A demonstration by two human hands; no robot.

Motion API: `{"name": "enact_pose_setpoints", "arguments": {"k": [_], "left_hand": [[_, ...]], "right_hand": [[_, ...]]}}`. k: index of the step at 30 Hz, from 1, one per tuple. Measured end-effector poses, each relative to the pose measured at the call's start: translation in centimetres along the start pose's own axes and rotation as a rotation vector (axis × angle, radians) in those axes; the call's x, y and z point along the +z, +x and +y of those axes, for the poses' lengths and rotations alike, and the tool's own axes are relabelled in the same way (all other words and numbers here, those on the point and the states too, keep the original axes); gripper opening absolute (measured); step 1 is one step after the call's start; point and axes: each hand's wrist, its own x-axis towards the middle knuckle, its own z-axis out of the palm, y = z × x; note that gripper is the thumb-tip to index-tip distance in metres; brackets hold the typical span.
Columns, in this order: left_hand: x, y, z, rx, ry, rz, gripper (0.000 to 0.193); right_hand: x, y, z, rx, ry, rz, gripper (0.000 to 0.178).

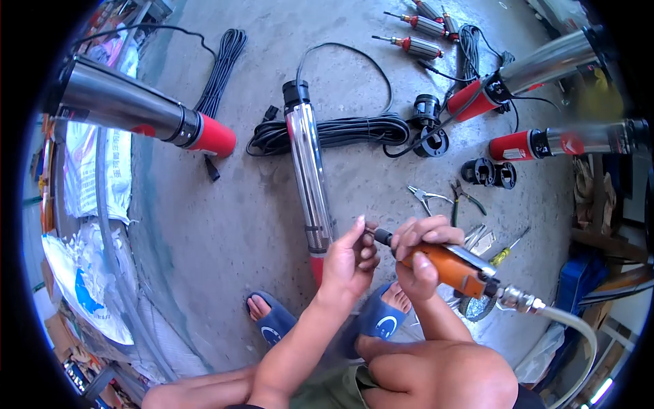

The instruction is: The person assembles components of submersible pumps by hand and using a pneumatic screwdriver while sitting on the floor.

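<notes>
My right hand (417, 262) is wrapped round an orange air screwdriver (458, 274), its dark chuck pointing left toward my other hand. At the tool's tip my left hand (346, 264) has its fingers curled together in a pinch. Whatever small piece lies between those fingers is too hidden to name. Just left of and beyond that hand, a shiny steel submersible pump (308, 163) lies on the floor, black at its far end and red at its near end. A bundled black cable (361, 129) lies beside the pump, partly behind it.
A pale air hose (587, 334) curves down at right. Pliers (424, 196), green-handled cutters (469, 198) and a yellow screwdriver (503, 255) lie beyond my right hand. Other red-ended pumps (216, 136) stand left and right. Black round fittings (480, 172) and several motor rotors (417, 46) lie farther off.
</notes>
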Motion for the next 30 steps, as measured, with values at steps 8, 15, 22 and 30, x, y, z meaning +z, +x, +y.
{"name": "enact_pose_setpoints", "arguments": {"k": [8, 15, 22, 30], "left_hand": [[-3.6, -0.4, 2.3, 0.013, -0.163, 0.175, 0.022], [-6.5, 0.7, 4.7, -0.16, -0.219, 0.026, 0.03], [-6.0, 1.0, 4.0, -0.125, -0.192, 0.051, 0.032], [-4.4, 0.7, 1.9, 0.078, -0.2, 0.203, 0.024]], "right_hand": [[1.2, -1.5, 4.1, 0.098, -0.171, -0.381, 0.025], [2.0, -2.1, 6.9, 0.147, -0.132, -0.391, 0.025], [2.7, -2.0, 7.2, 0.142, -0.087, -0.288, 0.023], [2.2, -1.8, 7.4, 0.102, -0.213, -0.43, 0.019]]}}
